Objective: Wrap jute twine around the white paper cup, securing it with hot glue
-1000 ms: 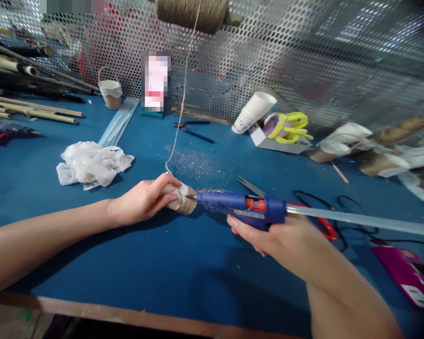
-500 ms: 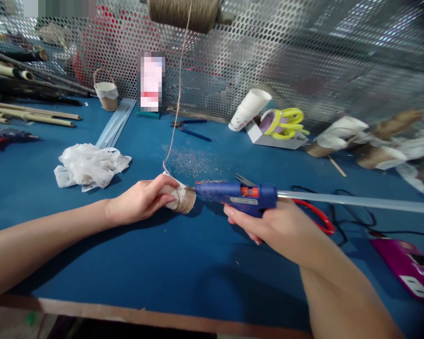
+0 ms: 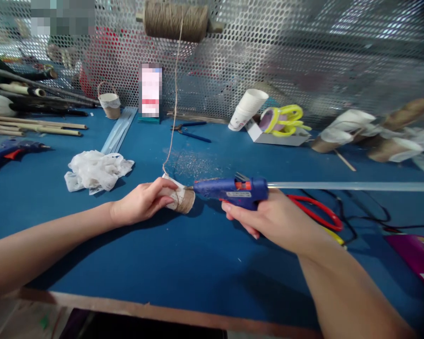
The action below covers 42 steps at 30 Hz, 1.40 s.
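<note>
My left hand grips a small paper cup lying on its side, wrapped partly in brown twine with a white part showing. Wrapped round the handle of a blue hot glue gun, my right hand holds it level from the right. The gun's nozzle meets the cup near the edge of the twine. A long clear glue stick sticks out of the gun's back. From the cup, a strand of twine runs up to a twine spool.
Crumpled white lace and a second glue gun lie left. Pliers, a small twine basket and a phone are behind. Stacked paper cups, red-handled scissors and black cords are to the right.
The glue gun has swung, its back end rising, so the glue stick now lies nearly level. Its nozzle stays at the cup. The left hand keeps its hold; the view has shifted slightly.
</note>
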### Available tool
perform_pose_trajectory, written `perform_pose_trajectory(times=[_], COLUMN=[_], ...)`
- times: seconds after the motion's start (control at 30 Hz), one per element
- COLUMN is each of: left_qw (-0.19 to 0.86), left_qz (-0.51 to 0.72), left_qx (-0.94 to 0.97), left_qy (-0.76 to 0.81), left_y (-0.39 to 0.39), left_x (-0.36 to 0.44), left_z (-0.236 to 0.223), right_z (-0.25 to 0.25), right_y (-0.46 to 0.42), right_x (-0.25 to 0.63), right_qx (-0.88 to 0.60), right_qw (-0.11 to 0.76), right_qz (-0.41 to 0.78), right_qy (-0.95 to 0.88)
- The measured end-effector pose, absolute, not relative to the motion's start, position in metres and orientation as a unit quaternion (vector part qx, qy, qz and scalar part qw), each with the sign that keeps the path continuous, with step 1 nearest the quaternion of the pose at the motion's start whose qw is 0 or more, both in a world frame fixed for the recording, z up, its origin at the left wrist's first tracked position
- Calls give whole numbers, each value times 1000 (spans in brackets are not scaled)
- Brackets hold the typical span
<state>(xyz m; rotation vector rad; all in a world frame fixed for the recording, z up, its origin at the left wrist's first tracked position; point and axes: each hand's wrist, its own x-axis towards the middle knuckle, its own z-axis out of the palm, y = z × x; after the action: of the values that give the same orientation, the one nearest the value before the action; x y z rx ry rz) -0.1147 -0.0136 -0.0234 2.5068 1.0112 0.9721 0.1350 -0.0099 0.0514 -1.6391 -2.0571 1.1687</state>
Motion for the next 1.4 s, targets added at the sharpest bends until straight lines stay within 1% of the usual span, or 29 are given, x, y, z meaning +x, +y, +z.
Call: perform_pose_trajectory(times=[0.37, 0.67, 1.17, 1.4], left_qw=[123, 112, 118, 152], left_qz=[342, 338, 328, 335], left_qx=[866, 870, 872, 859], left_qy=[344, 342, 343, 357], left_y=[-14, -14, -14, -14], left_x=[-115, -116, -116, -115], left_z=[-27, -25, -25, -25], right_z=[55, 52, 48, 54], right_y=[-12, -10, -8, -12], right_x=[136, 136, 138, 136], right_qx=[-560, -560, -562, -566], right_qw=[118, 129, 126, 121], right_qz=[417, 394, 403, 396], right_qy=[-706, -717, -712, -713])
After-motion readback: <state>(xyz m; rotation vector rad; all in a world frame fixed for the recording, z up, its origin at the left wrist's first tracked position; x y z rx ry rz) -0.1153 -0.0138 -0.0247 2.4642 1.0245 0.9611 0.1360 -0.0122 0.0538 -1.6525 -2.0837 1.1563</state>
